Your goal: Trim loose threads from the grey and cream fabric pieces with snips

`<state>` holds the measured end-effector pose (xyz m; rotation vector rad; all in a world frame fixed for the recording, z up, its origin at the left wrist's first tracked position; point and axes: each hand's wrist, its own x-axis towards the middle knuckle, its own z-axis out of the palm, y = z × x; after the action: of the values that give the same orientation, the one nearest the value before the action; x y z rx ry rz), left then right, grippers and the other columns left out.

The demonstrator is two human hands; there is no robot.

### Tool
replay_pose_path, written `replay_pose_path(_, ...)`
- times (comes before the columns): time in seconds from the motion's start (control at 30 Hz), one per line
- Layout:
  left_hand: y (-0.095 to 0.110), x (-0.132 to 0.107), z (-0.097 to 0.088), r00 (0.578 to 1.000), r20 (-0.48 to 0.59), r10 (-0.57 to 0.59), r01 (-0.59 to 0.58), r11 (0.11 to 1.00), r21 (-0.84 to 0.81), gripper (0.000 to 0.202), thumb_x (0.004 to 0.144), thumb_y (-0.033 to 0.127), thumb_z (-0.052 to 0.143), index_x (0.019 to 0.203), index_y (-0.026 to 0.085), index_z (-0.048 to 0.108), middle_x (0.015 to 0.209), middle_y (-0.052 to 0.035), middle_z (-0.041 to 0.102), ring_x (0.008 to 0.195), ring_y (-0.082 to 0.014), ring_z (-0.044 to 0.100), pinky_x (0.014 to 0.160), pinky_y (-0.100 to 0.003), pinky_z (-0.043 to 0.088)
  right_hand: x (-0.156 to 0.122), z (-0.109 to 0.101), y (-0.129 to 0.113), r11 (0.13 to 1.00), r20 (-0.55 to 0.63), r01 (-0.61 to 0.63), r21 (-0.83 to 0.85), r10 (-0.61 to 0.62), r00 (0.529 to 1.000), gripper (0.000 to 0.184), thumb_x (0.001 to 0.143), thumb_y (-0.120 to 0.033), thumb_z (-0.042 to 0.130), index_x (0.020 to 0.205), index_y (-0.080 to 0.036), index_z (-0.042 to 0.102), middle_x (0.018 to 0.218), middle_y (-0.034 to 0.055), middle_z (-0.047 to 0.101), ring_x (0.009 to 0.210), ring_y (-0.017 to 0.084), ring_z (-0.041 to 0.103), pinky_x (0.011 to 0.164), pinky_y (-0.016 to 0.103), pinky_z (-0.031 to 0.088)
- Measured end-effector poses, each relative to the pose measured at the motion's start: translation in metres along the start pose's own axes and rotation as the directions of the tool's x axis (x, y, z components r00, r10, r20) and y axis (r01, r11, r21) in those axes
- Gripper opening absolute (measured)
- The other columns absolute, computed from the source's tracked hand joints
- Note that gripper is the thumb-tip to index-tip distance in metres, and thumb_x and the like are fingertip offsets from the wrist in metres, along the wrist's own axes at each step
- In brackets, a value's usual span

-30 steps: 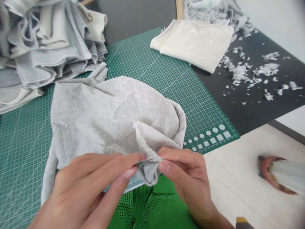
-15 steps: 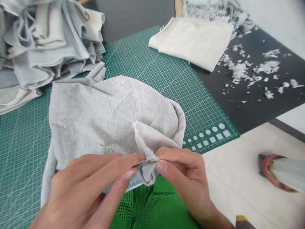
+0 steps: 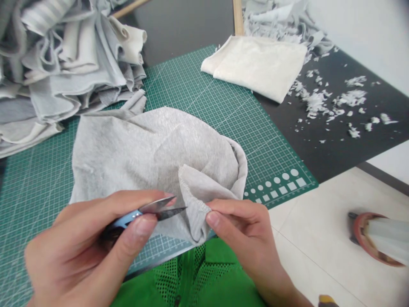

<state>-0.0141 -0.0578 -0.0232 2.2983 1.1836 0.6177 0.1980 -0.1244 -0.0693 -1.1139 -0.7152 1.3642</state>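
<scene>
A piece of light grey fabric (image 3: 128, 149) lies rumpled on the green cutting mat (image 3: 275, 149), its near corner lifted. My right hand (image 3: 246, 230) pinches the stitched edge of that corner between thumb and forefinger. In my left hand (image 3: 99, 238) are small thread snips (image 3: 150, 211) with a blue body. Their two blades are apart and point right, with the tips just left of the stitched edge. The lower part of the snips is hidden behind my fingers.
Grey and cream fabric pieces (image 3: 76, 72) are heaped at the left. A folded cream cloth (image 3: 255, 64) lies at the mat's far right corner. White thread scraps (image 3: 319, 100) litter the black table (image 3: 338, 149). A reddish round object (image 3: 367, 238) stands on the floor.
My left hand has drawn left and down from the seam, and the snips' blades are now apart and in plain view. My right hand keeps its pinch on the fabric edge.
</scene>
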Motion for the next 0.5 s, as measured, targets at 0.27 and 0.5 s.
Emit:
replay_pose_path(0.27,0.027,0.012,0.02,0.987,0.151,-0.053,0.072,0.99,-0.123,0.048,0.078,0.049,0.076,0.121,0.034,0.061,0.086,0.0048,0.073,0.064,-0.011,0.071,0.052,-0.01,0.059,0.002,0.001,-0.003,0.991,0.04,-0.107,0.076,0.104,0.994,0.012,0.083,-0.024,0.075,0.091,-0.028,0.082,0.071,0.0009,0.078,0.062,0.014,0.069,0.058,0.023,0.056)
replay_pose_path(0.5,0.03,0.022,0.019,0.942,0.316,-0.118,0.197,0.953,-0.231,0.011,0.087,0.033,0.065,0.09,0.024,0.069,0.06,0.0063,0.065,0.048,-0.0075,0.055,0.039,-0.012,0.042,0.005,0.0,-0.007,0.961,0.128,-0.208,0.182,0.187,0.974,0.009,0.083,-0.026,0.076,0.09,-0.029,0.082,0.069,-0.0013,0.078,0.062,0.009,0.068,0.062,0.016,0.055)
